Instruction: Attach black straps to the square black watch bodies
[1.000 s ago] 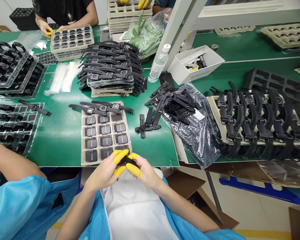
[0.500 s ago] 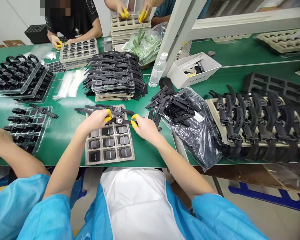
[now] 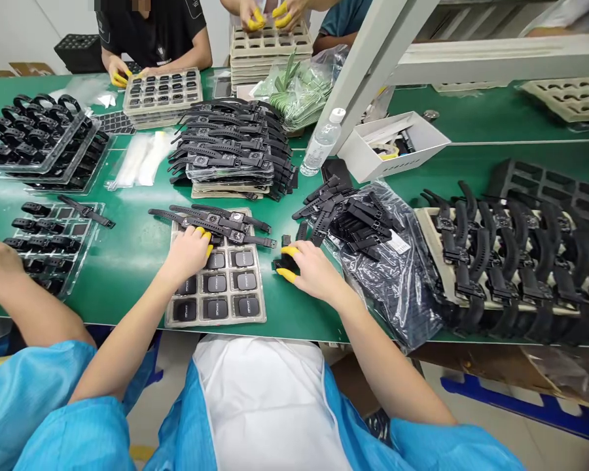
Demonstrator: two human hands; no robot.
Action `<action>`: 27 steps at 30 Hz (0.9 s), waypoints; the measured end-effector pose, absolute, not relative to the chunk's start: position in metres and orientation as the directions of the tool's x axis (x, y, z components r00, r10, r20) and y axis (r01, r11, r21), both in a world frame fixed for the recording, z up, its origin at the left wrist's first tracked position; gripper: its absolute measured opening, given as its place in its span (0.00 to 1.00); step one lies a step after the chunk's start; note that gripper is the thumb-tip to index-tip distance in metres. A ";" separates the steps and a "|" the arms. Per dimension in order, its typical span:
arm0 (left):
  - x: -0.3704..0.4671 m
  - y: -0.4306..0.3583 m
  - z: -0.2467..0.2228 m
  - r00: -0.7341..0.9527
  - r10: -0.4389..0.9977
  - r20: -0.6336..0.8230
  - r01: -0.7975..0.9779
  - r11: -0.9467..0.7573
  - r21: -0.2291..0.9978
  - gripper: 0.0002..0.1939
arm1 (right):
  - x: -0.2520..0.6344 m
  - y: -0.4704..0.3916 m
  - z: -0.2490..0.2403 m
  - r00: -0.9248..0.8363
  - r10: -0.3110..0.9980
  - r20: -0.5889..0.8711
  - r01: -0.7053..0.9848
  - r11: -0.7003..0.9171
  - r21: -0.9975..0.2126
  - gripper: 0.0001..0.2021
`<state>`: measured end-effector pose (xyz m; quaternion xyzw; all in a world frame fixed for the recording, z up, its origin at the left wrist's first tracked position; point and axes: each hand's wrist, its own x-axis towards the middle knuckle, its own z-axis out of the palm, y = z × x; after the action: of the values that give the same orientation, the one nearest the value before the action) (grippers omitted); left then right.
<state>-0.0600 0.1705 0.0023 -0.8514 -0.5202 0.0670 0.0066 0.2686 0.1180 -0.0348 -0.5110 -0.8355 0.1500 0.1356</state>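
Yellow finger cots cap both hands. The left hand rests curled on the tray of watch bodies, fingertips touching one near its top left. Just right of the tray, the right hand pinches a loose black strap lying on the green bench.

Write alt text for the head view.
A person's left hand rests on a tray of watch bodies while the right hand pinches a black strap piece on a green table. Finished watches and loose straps lie beyond.
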 end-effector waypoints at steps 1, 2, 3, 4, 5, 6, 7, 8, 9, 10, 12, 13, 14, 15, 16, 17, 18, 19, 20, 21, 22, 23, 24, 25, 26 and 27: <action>-0.060 0.170 0.003 0.455 0.882 -0.121 0.881 -0.466 -0.085 0.14 | 0.272 0.116 -0.038 -0.462 0.884 0.072 0.805 0.452 -0.385 0.17; -0.060 0.170 0.004 0.462 0.878 -0.125 0.877 -0.473 -0.083 0.13 | 0.274 0.115 -0.041 -0.478 0.875 0.074 0.797 0.467 -0.383 0.17; -0.059 0.172 0.005 0.469 0.875 -0.124 0.874 -0.480 -0.078 0.13 | 0.275 0.114 -0.044 -0.493 0.866 0.079 0.786 0.483 -0.386 0.17; -0.058 0.173 0.006 0.476 0.871 -0.121 0.871 -0.485 -0.071 0.13 | 0.276 0.114 -0.046 -0.504 0.859 0.089 0.773 0.495 -0.398 0.17; -0.056 0.175 0.006 0.482 0.868 -0.118 0.869 -0.491 -0.066 0.13 | 0.277 0.115 -0.049 -0.510 0.854 0.103 0.758 0.502 -0.417 0.16; -0.055 0.177 0.006 0.488 0.865 -0.114 0.866 -0.496 -0.060 0.12 | 0.279 0.116 -0.051 -0.505 0.854 0.121 0.743 0.502 -0.442 0.15; -0.053 0.179 0.006 0.492 0.864 -0.111 0.865 -0.499 -0.053 0.13 | 0.280 0.117 -0.053 -0.490 0.860 0.146 0.729 0.496 -0.472 0.15; -0.052 0.180 0.005 0.493 0.863 -0.108 0.865 -0.499 -0.045 0.13 | 0.281 0.118 -0.054 -0.465 0.867 0.176 0.714 0.485 -0.505 0.15; -0.051 0.180 0.004 0.490 0.865 -0.106 0.867 -0.496 -0.037 0.14 | 0.283 0.119 -0.053 -0.432 0.876 0.214 0.696 0.474 -0.539 0.15; -0.050 0.181 0.004 0.485 0.868 -0.103 0.871 -0.490 -0.027 0.14 | 0.283 0.120 -0.051 -0.389 0.885 0.255 0.675 0.463 -0.575 0.15; -0.050 0.181 0.005 0.469 0.877 -0.099 0.882 -0.472 -0.001 0.13 | 0.283 0.118 -0.043 -0.274 0.904 0.327 0.618 0.426 -0.661 0.16; -0.051 0.181 0.006 0.461 0.882 -0.098 0.887 -0.461 0.016 0.12 | 0.281 0.115 -0.037 -0.207 0.914 0.349 0.577 0.402 -0.711 0.17; -0.052 0.179 0.009 0.452 0.887 -0.098 0.892 -0.451 0.035 0.10 | 0.278 0.111 -0.030 -0.142 0.923 0.358 0.521 0.377 -0.766 0.18; -0.054 0.176 0.012 0.441 0.892 -0.098 0.897 -0.438 0.055 0.10 | 0.274 0.106 -0.023 -0.078 0.930 0.359 0.447 0.354 -0.822 0.19; -0.056 0.172 0.015 0.429 0.898 -0.100 0.903 -0.424 0.066 0.09 | 0.268 0.098 -0.015 -0.015 0.937 0.349 0.352 0.332 -0.875 0.20; -0.057 0.165 0.018 0.416 0.904 -0.102 0.908 -0.407 0.102 0.08 | 0.261 0.090 -0.008 0.040 0.946 0.321 0.240 0.303 -0.922 0.21; -0.057 0.157 0.021 0.406 0.909 -0.099 0.904 -0.383 0.190 0.08 | 0.252 0.080 -0.002 0.078 0.959 0.271 0.115 0.262 -0.958 0.22; -0.056 0.146 0.022 0.402 0.911 -0.097 0.877 -0.353 0.325 0.08 | 0.242 0.070 0.002 0.088 0.976 0.198 -0.015 0.200 -0.980 0.22; -0.054 0.133 0.021 0.408 0.908 -0.090 0.804 -0.311 0.507 0.09 | 0.231 0.059 0.004 0.050 0.993 0.103 -0.134 0.109 -0.985 0.21; -0.049 0.118 0.020 0.422 0.903 -0.075 0.668 -0.254 0.700 0.10 | 0.220 0.049 0.004 -0.034 0.999 0.010 -0.231 0.002 -0.973 0.21; -0.043 0.104 0.017 0.448 0.892 -0.061 0.525 -0.208 0.825 0.11 | 0.209 0.040 0.003 -0.149 0.986 -0.071 -0.297 -0.113 -0.948 0.20; -0.037 0.089 0.013 0.470 0.882 -0.038 0.424 -0.187 0.886 0.11 | 0.199 0.031 0.000 -0.268 0.954 -0.132 -0.331 -0.220 -0.918 0.20; -0.030 0.076 0.008 0.485 0.874 -0.015 0.382 -0.197 0.903 0.13 | 0.191 0.024 -0.005 -0.367 0.913 -0.176 -0.347 -0.310 -0.885 0.20; -0.023 0.064 0.003 0.515 0.857 0.010 0.371 -0.233 0.899 0.14 | 0.184 0.019 -0.010 -0.438 0.874 -0.208 -0.351 -0.380 -0.856 0.20; -0.018 0.054 -0.002 0.542 0.839 0.045 0.373 -0.288 0.882 0.17 | 0.179 0.014 -0.015 -0.482 0.844 -0.234 -0.351 -0.431 -0.831 0.20; -0.014 0.047 -0.007 0.567 0.819 0.085 0.375 -0.349 0.859 0.20 | 0.177 0.010 -0.019 -0.505 0.825 -0.254 -0.353 -0.465 -0.812 0.21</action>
<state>-0.0138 0.0465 -0.0071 -0.7779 -0.3837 -0.2629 -0.4225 0.1766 0.0101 -0.0191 -0.3297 -0.3583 0.7899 0.3728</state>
